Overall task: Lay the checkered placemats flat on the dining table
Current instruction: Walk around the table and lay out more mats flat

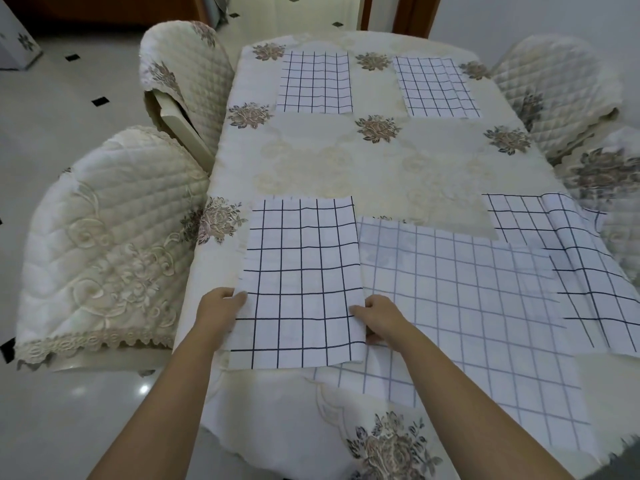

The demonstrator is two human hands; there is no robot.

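A white placemat with a dark grid (pixel 301 271) lies at the near left of the dining table (pixel 363 168). My left hand (pixel 221 304) pinches its left edge near the front. My right hand (pixel 375 317) grips its right edge. A larger, paler checkered cloth (pixel 467 306) lies spread to the right, partly under the held placemat. Another dark-grid placemat (pixel 571 265) lies rumpled at the near right, hanging over the table edge. Two placemats lie flat at the far end, one on the left (pixel 314 83) and one on the right (pixel 434 87).
A cream tablecloth with flower motifs covers the table. Quilted chairs stand close at the left, one near (pixel 104 244) and one far (pixel 187 77). More quilted chairs (pixel 561 88) crowd the right side. Tiled floor (pixel 69 98) lies to the left.
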